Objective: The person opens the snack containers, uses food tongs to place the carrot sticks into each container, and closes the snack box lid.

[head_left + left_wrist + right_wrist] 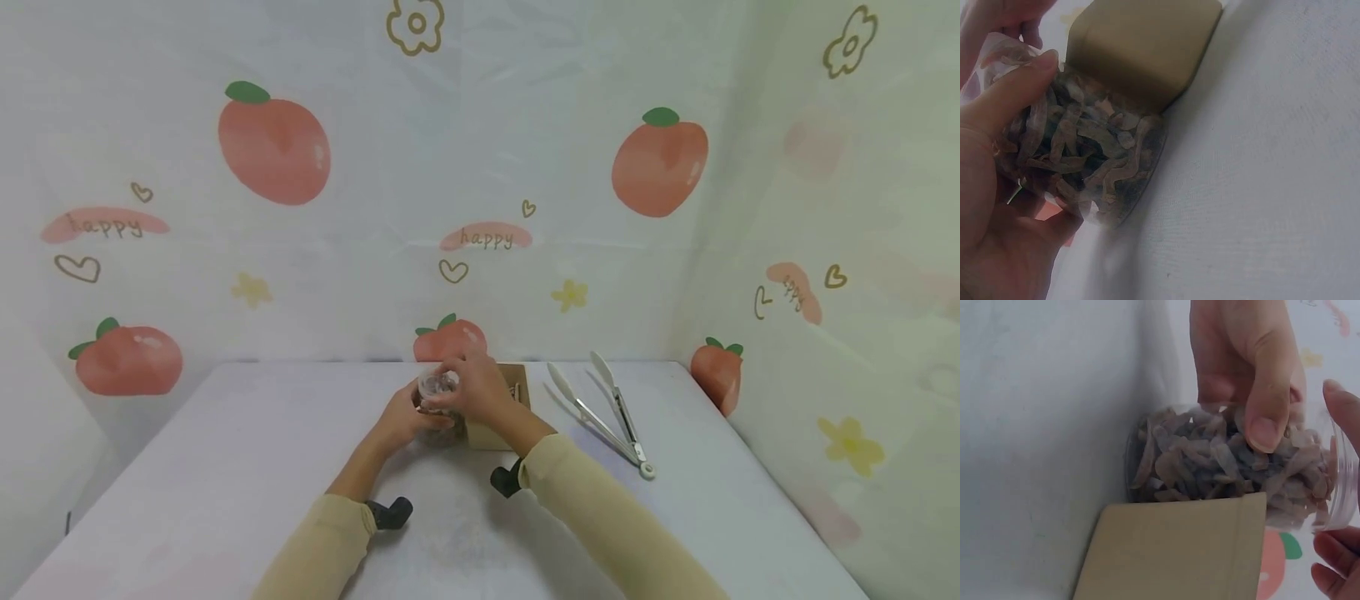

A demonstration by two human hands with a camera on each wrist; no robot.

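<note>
A clear plastic jar [435, 433] filled with dried, brownish strips stands upright on the table beside a tan box. My left hand [401, 423] grips the jar's body, with the thumb across its near side in the left wrist view [1013, 94]. Over the top, my right hand [480, 387] has its thumb and fingers curled round the clear lid [437, 383]. The right wrist view shows that lid [1343, 494] at the jar's mouth, between the right thumb and fingertips [1329, 572]. Whether the lid is loose or tight cannot be told.
Touching or very near the jar's right side is the tan box [487, 437], with small pieces partly visible inside. White-tipped metal tongs [600, 425] lie spread on the table's right. The white-covered table [262, 467] meets a fruit-printed backdrop [360, 275] behind and at right.
</note>
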